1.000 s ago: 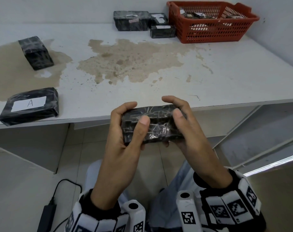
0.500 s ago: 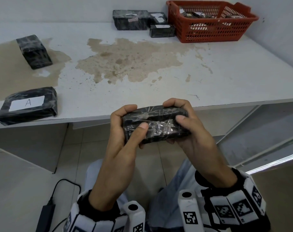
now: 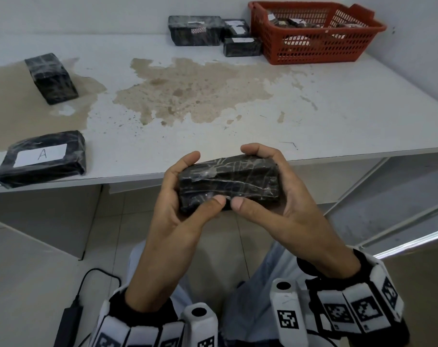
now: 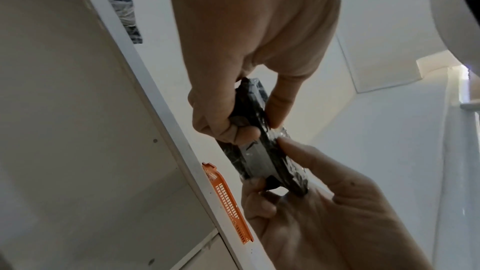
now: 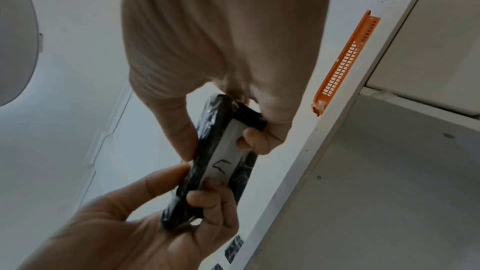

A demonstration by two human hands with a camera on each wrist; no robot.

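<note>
You hold one black wrapped parcel [image 3: 230, 181] just off the near edge of the desk [image 3: 338, 108]. Your left hand [image 3: 177, 221] grips its left end and your right hand [image 3: 283, 209] its right end, with the thumbs on the near face. Its white label [image 5: 223, 163] faces down, so this looks like the label-checking step. Next, roll it over to read the mark.

Five more parcels lie on the desk:
- One is the parcel marked A [image 3: 41, 159] at near left.
- One is a plain parcel [image 3: 51, 78] at far left.
- Three far parcels [image 3: 195, 31] sit beside the one red basket [image 3: 313, 52].

The basket's contents are too hidden to count.
</note>
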